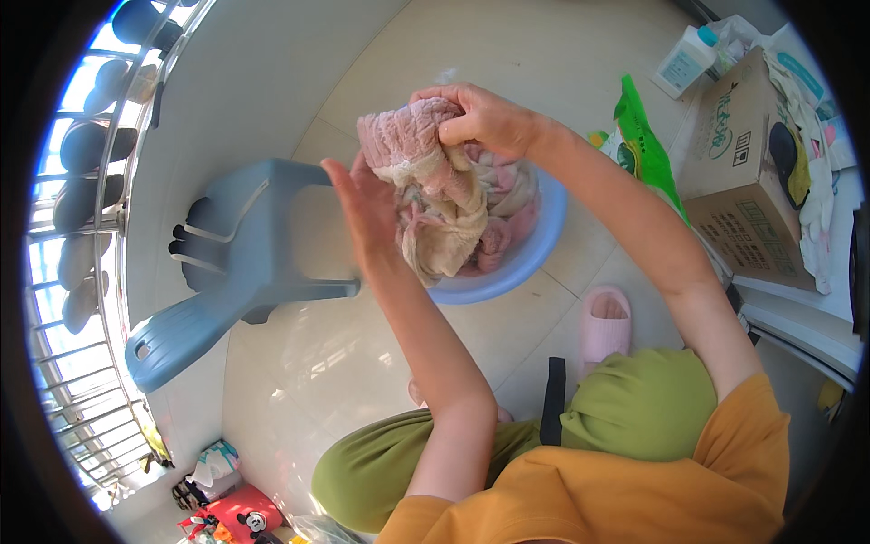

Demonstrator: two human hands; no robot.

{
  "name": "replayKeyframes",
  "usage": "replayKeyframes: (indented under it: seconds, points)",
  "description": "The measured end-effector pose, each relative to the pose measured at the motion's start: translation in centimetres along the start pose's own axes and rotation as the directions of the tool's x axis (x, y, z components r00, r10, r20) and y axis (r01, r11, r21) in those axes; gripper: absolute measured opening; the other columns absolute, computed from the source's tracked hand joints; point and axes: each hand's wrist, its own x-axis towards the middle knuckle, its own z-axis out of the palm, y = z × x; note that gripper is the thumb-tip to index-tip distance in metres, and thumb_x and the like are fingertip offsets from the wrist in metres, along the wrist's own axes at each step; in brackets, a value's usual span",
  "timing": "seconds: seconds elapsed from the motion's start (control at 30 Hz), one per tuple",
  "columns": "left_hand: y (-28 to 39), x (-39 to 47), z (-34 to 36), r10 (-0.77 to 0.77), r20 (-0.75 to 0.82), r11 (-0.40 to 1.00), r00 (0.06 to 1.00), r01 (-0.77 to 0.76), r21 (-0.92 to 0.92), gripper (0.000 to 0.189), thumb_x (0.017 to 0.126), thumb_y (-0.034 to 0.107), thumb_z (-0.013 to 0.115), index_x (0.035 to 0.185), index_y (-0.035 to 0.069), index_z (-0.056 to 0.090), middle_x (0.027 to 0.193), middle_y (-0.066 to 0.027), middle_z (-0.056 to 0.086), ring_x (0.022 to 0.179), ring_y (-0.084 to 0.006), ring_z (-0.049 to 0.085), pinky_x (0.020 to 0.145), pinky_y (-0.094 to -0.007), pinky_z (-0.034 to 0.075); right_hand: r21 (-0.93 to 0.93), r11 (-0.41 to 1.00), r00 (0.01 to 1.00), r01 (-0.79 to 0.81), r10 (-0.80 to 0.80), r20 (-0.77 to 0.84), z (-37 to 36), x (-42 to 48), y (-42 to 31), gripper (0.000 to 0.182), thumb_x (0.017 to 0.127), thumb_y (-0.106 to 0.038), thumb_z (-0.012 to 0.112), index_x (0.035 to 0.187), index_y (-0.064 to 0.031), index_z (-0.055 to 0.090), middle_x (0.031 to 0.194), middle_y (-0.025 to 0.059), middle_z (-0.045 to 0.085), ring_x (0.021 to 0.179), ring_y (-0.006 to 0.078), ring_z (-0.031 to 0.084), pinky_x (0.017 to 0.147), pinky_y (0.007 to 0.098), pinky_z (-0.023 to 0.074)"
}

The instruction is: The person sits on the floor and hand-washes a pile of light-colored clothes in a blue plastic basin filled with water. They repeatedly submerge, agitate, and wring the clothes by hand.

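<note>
My right hand (486, 122) pinches the gathered pink end of a wet pink-and-cream cloth (445, 197), which hangs down over a round blue plastic basin (506, 289). White froth shows on a fold below the pink part. Beside the cloth, my left hand (372, 214) has its thumb spread away and its palm turned towards the fabric. Some of its fingers are hidden behind the cloth. More wet pink and pale laundry (510, 194) lies in the basin.
A blue-grey plastic chair (251, 231) lies on its side left of the basin. On the right are a green plastic bag (642, 143), a cardboard box (744, 183) and a white bottle (685, 61). Shoes (88, 146) rest along the window bars. My pink slipper (603, 326) is near the basin.
</note>
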Motion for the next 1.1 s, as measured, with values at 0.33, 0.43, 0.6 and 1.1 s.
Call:
replayKeyframes:
  seconds: [0.33,0.43,0.6,1.1]
  points:
    - [-6.3,-2.8,0.2,-0.047,-0.249,0.884,0.967,-0.076,-0.461,0.044,0.092,0.023,0.051,0.131,0.006,0.041,0.13,-0.009,0.047,0.117,-0.0249,0.047,0.1,-0.0414,0.038,-0.842,0.522,0.846,0.135,-0.504,-0.177,2.6,-1.3,5.1,0.032,0.065,0.002,0.056,0.097,-0.0033,0.059,0.09,0.0133,0.057,0.082,0.0254,0.057,0.067,0.0331,0.0472]
    - [-6.3,-3.1,0.1,0.05,-0.337,0.807,0.94,-0.237,-0.541,0.044,0.092,0.02,0.051,0.133,0.009,0.039,0.131,-0.0071,0.045,0.115,-0.023,0.046,0.101,-0.0399,0.036,-0.945,0.257,0.794,0.204,-0.608,0.006,5.6,-2.6,5.9,0.03,0.067,-0.004,0.059,0.097,-0.0067,0.06,0.092,0.0141,0.055,0.083,0.0243,0.056,0.063,0.0355,0.0464]
    - [-9.0,-4.1,-0.5,0.08,-0.513,0.986,0.855,-0.142,-0.083,0.035,0.095,0.02,0.036,0.125,0.005,0.045,0.121,-0.0113,0.051,0.103,-0.0229,0.054,0.091,-0.0386,0.045,-0.909,0.263,0.847,0.324,-0.509,0.155,7.8,-0.6,11.4,0.01,0.074,-0.015,0.059,0.08,-0.0074,0.06,0.077,0.0127,0.058,0.073,0.0294,0.058,0.062,0.0378,0.0452]
    - [-15.4,-4.1,-0.3,-0.241,-0.407,0.911,0.881,0.061,-0.407,0.037,0.094,0.032,0.041,0.116,0.005,0.049,0.112,-0.0128,0.056,0.102,-0.0284,0.056,0.084,-0.0432,0.05,-0.984,0.176,0.907,0.031,-0.418,-0.046,0.6,-2.2,13.2,0.015,0.073,-0.023,0.06,0.064,-0.0103,0.057,0.065,0.0076,0.057,0.067,0.0269,0.059,0.059,0.04,0.0454]
